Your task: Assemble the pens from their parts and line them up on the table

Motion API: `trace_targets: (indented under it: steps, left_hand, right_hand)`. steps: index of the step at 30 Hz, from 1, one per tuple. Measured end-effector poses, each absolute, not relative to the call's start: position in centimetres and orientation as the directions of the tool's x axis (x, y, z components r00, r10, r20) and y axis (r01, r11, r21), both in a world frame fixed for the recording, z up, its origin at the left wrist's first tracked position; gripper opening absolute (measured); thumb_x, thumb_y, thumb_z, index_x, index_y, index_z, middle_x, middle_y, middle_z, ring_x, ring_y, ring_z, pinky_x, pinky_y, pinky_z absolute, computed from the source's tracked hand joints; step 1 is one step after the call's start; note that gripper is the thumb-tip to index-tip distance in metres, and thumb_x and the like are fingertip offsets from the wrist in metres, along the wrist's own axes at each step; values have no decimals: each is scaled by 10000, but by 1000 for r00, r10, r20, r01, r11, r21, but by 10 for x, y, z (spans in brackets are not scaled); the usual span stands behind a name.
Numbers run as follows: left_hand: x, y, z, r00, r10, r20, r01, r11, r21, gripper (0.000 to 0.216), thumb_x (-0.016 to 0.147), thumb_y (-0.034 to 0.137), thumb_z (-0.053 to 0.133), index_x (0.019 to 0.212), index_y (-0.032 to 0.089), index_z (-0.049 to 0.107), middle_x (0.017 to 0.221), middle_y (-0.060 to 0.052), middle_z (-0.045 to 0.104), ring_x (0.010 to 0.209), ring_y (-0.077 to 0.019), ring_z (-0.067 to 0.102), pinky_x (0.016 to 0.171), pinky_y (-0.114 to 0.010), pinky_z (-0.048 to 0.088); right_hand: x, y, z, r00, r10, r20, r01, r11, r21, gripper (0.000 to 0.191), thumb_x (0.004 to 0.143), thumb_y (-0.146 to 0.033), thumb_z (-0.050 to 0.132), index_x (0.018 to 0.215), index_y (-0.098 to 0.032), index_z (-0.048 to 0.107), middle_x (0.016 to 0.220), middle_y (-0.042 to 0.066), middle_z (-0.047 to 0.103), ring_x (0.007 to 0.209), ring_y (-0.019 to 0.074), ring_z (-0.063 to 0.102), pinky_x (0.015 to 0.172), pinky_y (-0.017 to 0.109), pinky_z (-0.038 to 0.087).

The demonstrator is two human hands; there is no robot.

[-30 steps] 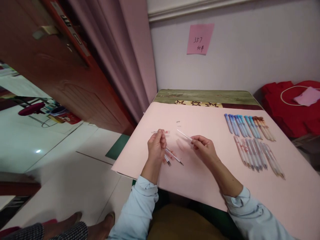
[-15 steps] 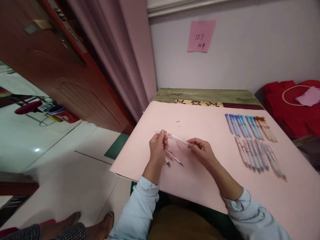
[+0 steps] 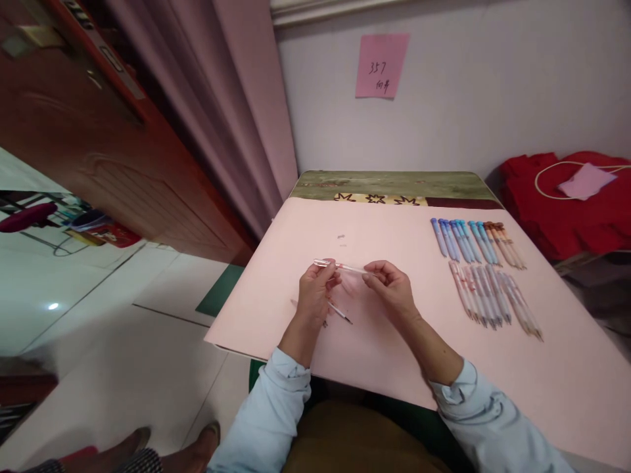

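Note:
My left hand (image 3: 318, 295) pinches a clear pen barrel (image 3: 326, 264) with red markings, held level above the pink sheet (image 3: 394, 341). My right hand (image 3: 389, 286) grips a thin white refill (image 3: 351, 268) whose far end reaches into the barrel. A loose refill or pen part (image 3: 340, 313) lies on the sheet under my left hand. Two tiny pieces (image 3: 341, 238) rest farther back on the sheet.
Rows of finished pens lie at the right: blue and brown ones (image 3: 473, 242) behind, clear ones (image 3: 493, 299) in front. Red cloth (image 3: 566, 210) sits beyond the table's right side. A pink note (image 3: 381, 64) hangs on the wall. A wooden door (image 3: 98, 164) and curtain stand left.
My hands have come together: the refill, held apart from the barrel a second ago, now meets the barrel's end. The view has shifted slightly to the right.

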State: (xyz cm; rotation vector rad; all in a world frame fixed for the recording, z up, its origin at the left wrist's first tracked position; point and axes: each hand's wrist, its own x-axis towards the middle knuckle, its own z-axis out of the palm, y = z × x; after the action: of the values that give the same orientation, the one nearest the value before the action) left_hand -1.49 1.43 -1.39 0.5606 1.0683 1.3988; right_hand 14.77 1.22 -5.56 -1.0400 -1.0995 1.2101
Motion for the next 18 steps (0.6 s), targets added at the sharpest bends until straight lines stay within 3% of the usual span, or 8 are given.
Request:
trace_targets:
  steps: [3, 7, 18]
  left_hand:
    - [-8, 15, -13, -144, 945, -295, -575, 162, 802, 309, 723, 278, 773, 933, 138, 595, 929, -92, 710, 761, -155, 687, 724, -308, 563]
    - [-3, 16, -8, -167, 941, -294, -596, 141, 791, 269, 780, 251, 733, 963, 140, 572, 901, -103, 721, 728, -156, 695, 762, -343, 566]
    - [-1, 14, -7, -169, 948, -270, -556, 134, 820, 233, 763, 253, 759, 912, 116, 644, 903, -95, 721, 753, -134, 687, 762, -292, 570]
  right_hand:
    - [146, 12, -54, 59, 994, 92, -175, 101, -979, 315, 715, -382, 786, 937, -206, 649, 850, 18, 654, 675, 124, 586, 630, 249, 484]
    - [144, 11, -53, 100, 988, 114, -164, 129, -978, 331, 699, -380, 805, 942, -208, 659, 892, 30, 663, 707, 130, 607, 667, 265, 513]
    - [142, 8, -42, 141, 989, 48, -128, 66, -990, 319, 697, -451, 787, 831, -180, 686, 664, -1, 640, 557, 113, 550, 543, 243, 487]
